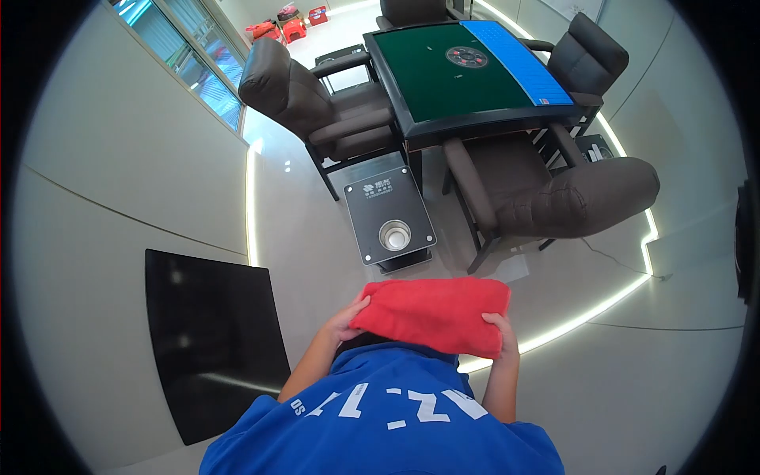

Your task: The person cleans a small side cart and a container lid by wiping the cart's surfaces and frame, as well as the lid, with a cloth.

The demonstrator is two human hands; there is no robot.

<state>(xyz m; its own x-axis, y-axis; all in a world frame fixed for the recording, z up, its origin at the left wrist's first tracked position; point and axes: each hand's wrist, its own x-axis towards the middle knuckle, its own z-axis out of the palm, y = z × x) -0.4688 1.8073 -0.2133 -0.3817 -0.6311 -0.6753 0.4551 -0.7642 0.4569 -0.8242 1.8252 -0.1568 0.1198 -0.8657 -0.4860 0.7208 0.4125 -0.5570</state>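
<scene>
A folded red cloth point(431, 317) is stretched between my two hands, just in front of my blue shirt. My left hand point(346, 319) grips its left end, with the thumb on top and the other fingers hidden beneath. At the right end, my right hand point(502, 334) pinches the cloth the same way, thumb over the upper face. Beyond the cloth stands a small black side table point(388, 207) with a round metal cup holder point(395, 235) set into its top.
A mahjong table point(427, 79) with a green top and a blue strip point(518, 63) stands ahead. Brown armchairs point(554, 194) surround it, one armchair point(293, 87) at its left. A black screen-like panel point(218, 348) is on the left. Red items point(294, 31) lie at the back.
</scene>
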